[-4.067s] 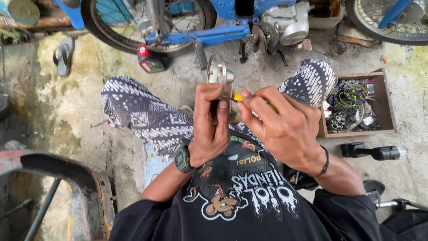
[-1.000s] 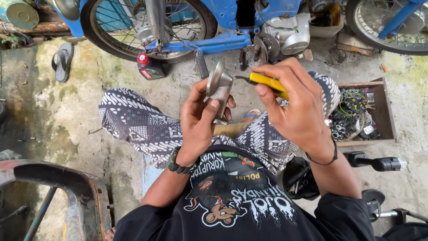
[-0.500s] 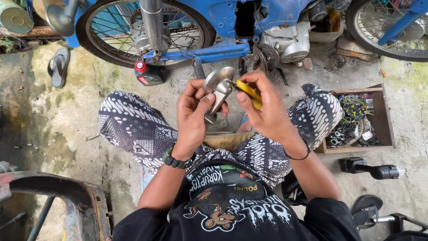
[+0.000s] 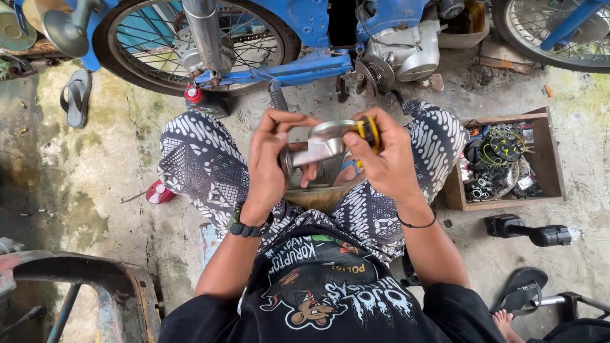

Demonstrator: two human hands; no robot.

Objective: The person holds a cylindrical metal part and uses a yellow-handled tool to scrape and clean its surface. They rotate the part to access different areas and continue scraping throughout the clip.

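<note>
- I sit on a stained, mossy concrete floor (image 4: pixel 95 190), with a blue motorbike (image 4: pixel 305 38) parked just ahead of my knees and a wooden box (image 4: pixel 549 159) of wires and small parts to my right.
- My left hand (image 4: pixel 270 159) is clenched around the lower end of a grey metal part (image 4: pixel 321 145), thumb and fingers wrapped on it, holding it up over my lap between my knees.
- My right hand (image 4: pixel 381 159) grasps a yellow-handled tool (image 4: pixel 368 130), pressed against the part's rounded top; the tip is hidden behind the metal, so I cannot tell where it bites.
- Both wrists are raised and bent inward, elbows tucked, the two hands touching around the part.
- Risk, as I judge it: the part rests on nothing, so a hard push could make the tool skid off the smooth rounded metal towards my left fingers.
- A slack left grip could let the part twist or drop onto the floor between my legs.
- A black sandal (image 4: pixel 77 95) lies well apart, far left.
</note>
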